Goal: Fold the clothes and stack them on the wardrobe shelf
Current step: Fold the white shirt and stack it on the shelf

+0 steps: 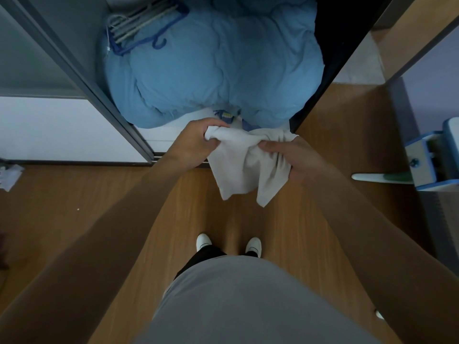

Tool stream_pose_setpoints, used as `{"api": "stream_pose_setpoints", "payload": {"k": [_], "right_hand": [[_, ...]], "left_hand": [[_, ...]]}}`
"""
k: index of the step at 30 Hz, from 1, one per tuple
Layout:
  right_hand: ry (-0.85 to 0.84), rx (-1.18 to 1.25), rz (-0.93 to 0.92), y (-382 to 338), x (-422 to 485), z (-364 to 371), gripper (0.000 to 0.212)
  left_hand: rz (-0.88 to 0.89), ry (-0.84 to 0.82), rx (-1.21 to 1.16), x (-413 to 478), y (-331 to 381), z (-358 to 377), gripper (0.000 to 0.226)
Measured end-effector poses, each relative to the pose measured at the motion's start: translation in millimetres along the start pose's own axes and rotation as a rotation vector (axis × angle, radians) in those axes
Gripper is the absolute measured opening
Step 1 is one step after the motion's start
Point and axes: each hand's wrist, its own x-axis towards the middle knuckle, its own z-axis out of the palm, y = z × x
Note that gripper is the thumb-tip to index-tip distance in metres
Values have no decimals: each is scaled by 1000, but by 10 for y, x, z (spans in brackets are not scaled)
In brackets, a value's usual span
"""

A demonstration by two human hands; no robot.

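A white garment (244, 167) hangs bunched between my two hands, just in front of the open wardrobe. My left hand (196, 142) grips its upper left corner, fingers curled round the cloth. My right hand (290, 157) grips the upper right part, thumb on top of the fabric. The lower ends of the garment dangle loose above the floor. Behind my hands a small blue garment with a label (227, 115) peeks out on the white wardrobe shelf (159, 135).
A bulky light-blue duvet (213, 70) fills the wardrobe, with several hangers (141, 26) on its left. A grey sliding door frame (82, 78) stands left, a dark panel (342, 53) right. A blue-and-white mop bucket (432, 160) sits on the wooden floor (352, 135) at right.
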Motion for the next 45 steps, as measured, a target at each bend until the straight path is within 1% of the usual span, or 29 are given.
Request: {"api": "stream_pose_setpoints", "payload": {"k": [4, 7, 9, 11, 15, 16, 17, 18, 20, 22, 24, 25, 27, 29, 31, 33, 35, 36, 39, 41, 42, 43, 45], "right_hand": [[67, -3, -21, -114, -23, -120, 21], [137, -38, -47, -192, -21, -183, 26], [199, -61, -56, -214, 7, -193, 34], [269, -80, -57, -224, 36, -195, 47], [324, -128, -117, -211, 82, -230, 68], [327, -116, -148, -208, 85, -239, 66], [323, -111, -179, -213, 90, -245, 57], [309, -126, -203, -221, 84, -239, 42], [249, -224, -231, -244, 56, -218, 21], [128, -347, -252, -270, 18, -195, 11], [-6, -537, -256, -287, 3, -169, 17], [-42, -673, -251, -279, 15, -160, 20], [-22, -955, -271, -272, 56, -148, 17], [5, -1123, -316, -275, 81, -138, 15], [20, -1160, -347, -312, 83, -140, 23], [-9, -1111, -388, -385, 79, -159, 29], [-74, -986, -434, -442, 64, -189, 32], [-91, -863, -428, -463, 41, -196, 29], [-113, -305, -318, -503, -7, -181, 28], [-117, -7, -254, -535, -3, -127, 23], [-101, 92, -224, -556, -3, -93, 22], [-76, 153, -195, -575, -7, -60, 25], [-38, 199, -162, -599, -17, -30, 35]], "left_hand": [[-70, 87, -3, 59, -54, -9, 27], [-160, 132, -68, 103, -63, -17, 18], [-204, 157, -141, 119, -61, -12, 16], [-243, 179, -193, 127, -70, -13, 19], [-268, 207, -171, 160, -126, -49, 25], [-271, 215, -154, 167, -147, -60, 26], [-277, 223, -135, 171, -170, -69, 27], [-282, 232, -121, 175, -191, -76, 29], [-287, 254, -133, 184, -220, -92, 31], [-299, 276, -172, 204, -229, -114, 28], [-315, 286, -182, 232, -239, -137, 18], [-318, 288, -175, 243, -244, -149, 14], [-304, 288, -169, 253, -258, -163, 12], [-290, 305, -165, 248, -272, -172, 26], [-304, 333, -188, 249, -282, -183, 39], [-317, 366, -217, 249, -269, -215, 47], [-352, 408, -254, 257, -238, -263, 50], [-375, 423, -275, 263, -209, -286, 51], [-452, 406, -396, 317, -68, -344, 49], [-505, 350, -578, 360, 25, -364, 48], [-520, 301, -699, 362, 48, -371, 49], [-505, 245, -808, 349, 46, -374, 53], [-389, 119, -940, 285, -50, -368, 63]]}}
